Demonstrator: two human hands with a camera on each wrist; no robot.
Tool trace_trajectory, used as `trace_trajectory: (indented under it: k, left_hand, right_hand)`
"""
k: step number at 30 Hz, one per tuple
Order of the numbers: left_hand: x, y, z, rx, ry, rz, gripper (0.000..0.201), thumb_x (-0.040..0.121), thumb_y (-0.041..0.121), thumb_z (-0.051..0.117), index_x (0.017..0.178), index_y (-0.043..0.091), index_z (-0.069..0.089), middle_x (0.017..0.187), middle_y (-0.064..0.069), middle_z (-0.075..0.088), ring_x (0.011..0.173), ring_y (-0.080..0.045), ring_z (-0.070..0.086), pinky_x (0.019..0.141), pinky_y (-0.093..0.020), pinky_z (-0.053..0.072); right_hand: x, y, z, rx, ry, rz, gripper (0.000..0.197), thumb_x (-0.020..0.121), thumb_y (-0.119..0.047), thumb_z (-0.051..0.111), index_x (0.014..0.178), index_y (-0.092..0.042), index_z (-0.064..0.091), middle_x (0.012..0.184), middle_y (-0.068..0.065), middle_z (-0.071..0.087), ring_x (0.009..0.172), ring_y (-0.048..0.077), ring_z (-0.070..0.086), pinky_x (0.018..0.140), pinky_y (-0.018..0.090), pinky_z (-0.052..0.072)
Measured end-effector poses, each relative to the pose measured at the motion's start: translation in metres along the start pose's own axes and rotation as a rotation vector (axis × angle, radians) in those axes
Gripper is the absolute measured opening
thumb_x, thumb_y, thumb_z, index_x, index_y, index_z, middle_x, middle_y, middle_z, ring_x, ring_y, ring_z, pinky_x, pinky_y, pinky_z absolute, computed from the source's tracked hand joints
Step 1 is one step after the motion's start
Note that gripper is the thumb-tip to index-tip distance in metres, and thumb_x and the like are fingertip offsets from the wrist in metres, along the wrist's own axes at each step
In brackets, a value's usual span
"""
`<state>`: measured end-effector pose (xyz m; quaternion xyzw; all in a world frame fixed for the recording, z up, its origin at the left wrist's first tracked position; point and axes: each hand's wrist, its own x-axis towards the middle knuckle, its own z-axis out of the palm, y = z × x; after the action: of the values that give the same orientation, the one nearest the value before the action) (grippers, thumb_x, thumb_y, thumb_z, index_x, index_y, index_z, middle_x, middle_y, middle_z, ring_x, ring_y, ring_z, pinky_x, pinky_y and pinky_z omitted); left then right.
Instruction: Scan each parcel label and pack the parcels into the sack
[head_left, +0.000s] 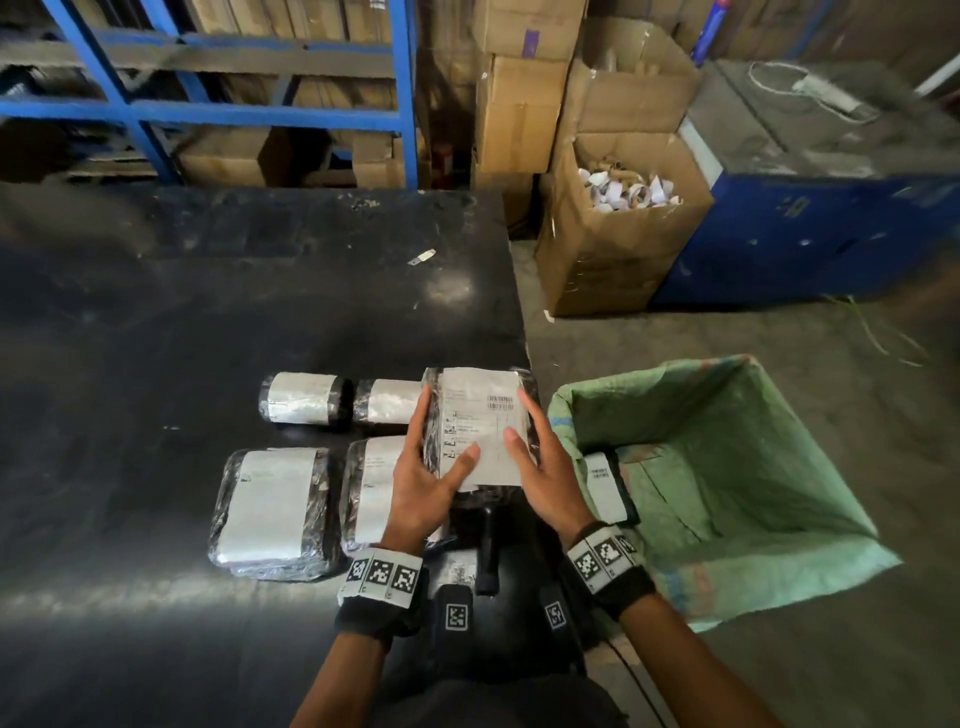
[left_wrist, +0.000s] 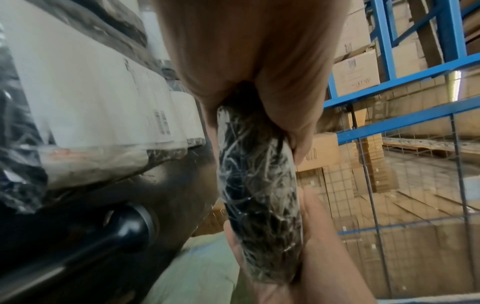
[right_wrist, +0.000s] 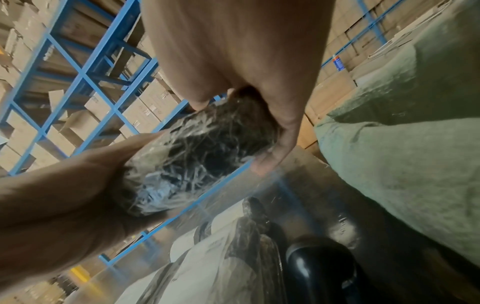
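I hold a black plastic-wrapped parcel (head_left: 480, 426) with a white barcode label facing up, above the right end of the black table (head_left: 208, 322). My left hand (head_left: 431, 467) grips its left edge, thumb on the label. My right hand (head_left: 545, 462) grips the right edge the same way. The left wrist view shows the parcel (left_wrist: 259, 195) edge-on between both palms; the right wrist view shows its crinkled wrap (right_wrist: 194, 160). The open green sack (head_left: 727, 467) stands just right of the table, with one labelled parcel (head_left: 608, 488) inside its near-left corner.
Several labelled parcels lie on the table left of my hands: two rolls (head_left: 304, 397) (head_left: 389, 408) and two flat packs (head_left: 272, 506) (head_left: 371, 488). A black scanner-like device (head_left: 488, 551) sits below my hands. Cardboard boxes (head_left: 618, 228), blue racking (head_left: 260, 109) and a blue cabinet (head_left: 831, 234) stand behind.
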<state>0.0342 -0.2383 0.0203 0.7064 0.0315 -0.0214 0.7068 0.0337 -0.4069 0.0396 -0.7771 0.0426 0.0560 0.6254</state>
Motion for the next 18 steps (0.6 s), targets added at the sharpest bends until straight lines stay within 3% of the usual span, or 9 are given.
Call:
trace_trajectory:
  k: [3,5,9,11,13,15,18]
  left_hand:
    - [0.003,0.006,0.022,0.044,-0.071,-0.003,0.088,0.090,0.012,0.073,0.158,0.033,0.022,0.141,0.019,0.054,0.126,0.001,0.058,0.097,-0.019,0.052]
    - [0.002,0.010,0.038,0.057,-0.120,-0.002,0.087,0.092,0.014,0.071,0.158,0.036,0.018,0.139,0.022,0.053,0.124,0.006,0.058,0.095,-0.015,0.051]
    - [0.001,0.008,0.079,0.173,-0.193,-0.013,0.086,0.095,0.033,0.068,0.158,0.045,0.012,0.140,0.015,0.059,0.122,0.001,0.061,0.100,-0.024,0.052]
    - [0.003,0.006,0.102,0.355,-0.255,0.020,0.074,0.097,0.051,0.054,0.157,0.049,0.011,0.136,0.009,0.062,0.123,-0.011,0.062,0.105,-0.034,0.050]
    - [0.006,0.000,0.124,0.570,-0.246,0.081,0.066,0.098,0.060,0.039,0.158,0.039,0.021,0.131,-0.003,0.057,0.123,-0.022,0.053,0.107,-0.039,0.044]
    - [0.011,-0.010,0.147,0.734,-0.230,0.126,0.075,0.094,0.062,0.032,0.158,0.022,0.028,0.139,-0.013,0.048,0.133,-0.032,0.042,0.113,-0.046,0.038]
    - [0.018,-0.035,0.175,0.955,-0.272,0.123,0.082,0.092,0.056,0.028,0.159,0.010,0.018,0.166,-0.023,0.016,0.155,-0.040,0.009,0.123,-0.054,0.021]
  right_hand:
    - [0.000,0.009,-0.020,-0.061,0.080,-0.055,0.054,0.100,-0.032,0.051,0.150,-0.039,0.033,0.142,-0.033,0.041,0.135,-0.005,0.043,0.112,0.039,0.042]
    - [-0.003,0.017,-0.038,-0.098,0.134,-0.071,0.054,0.099,-0.034,0.051,0.150,-0.039,0.033,0.149,-0.022,0.042,0.138,0.001,0.041,0.112,0.041,0.042]
    - [-0.012,0.024,-0.091,-0.177,0.200,-0.021,0.054,0.095,-0.044,0.053,0.146,-0.051,0.034,0.146,-0.010,0.051,0.130,0.009,0.053,0.100,0.044,0.052]
    - [-0.015,0.027,-0.131,-0.217,0.220,-0.011,0.054,0.094,-0.041,0.056,0.145,-0.048,0.038,0.143,-0.007,0.054,0.126,0.010,0.055,0.099,0.043,0.053]
    - [-0.013,0.037,-0.176,-0.351,0.207,0.044,0.055,0.092,-0.046,0.056,0.143,-0.052,0.037,0.140,0.000,0.055,0.124,0.016,0.056,0.100,0.044,0.052]
    - [-0.005,0.050,-0.221,-0.488,0.167,0.128,0.058,0.087,-0.054,0.054,0.142,-0.057,0.035,0.139,0.003,0.055,0.125,0.022,0.055,0.102,0.046,0.050]
    - [0.025,0.073,-0.273,-0.622,0.071,0.221,0.058,0.090,-0.039,0.062,0.144,-0.039,0.044,0.143,0.004,0.056,0.129,0.026,0.054,0.107,0.043,0.045]
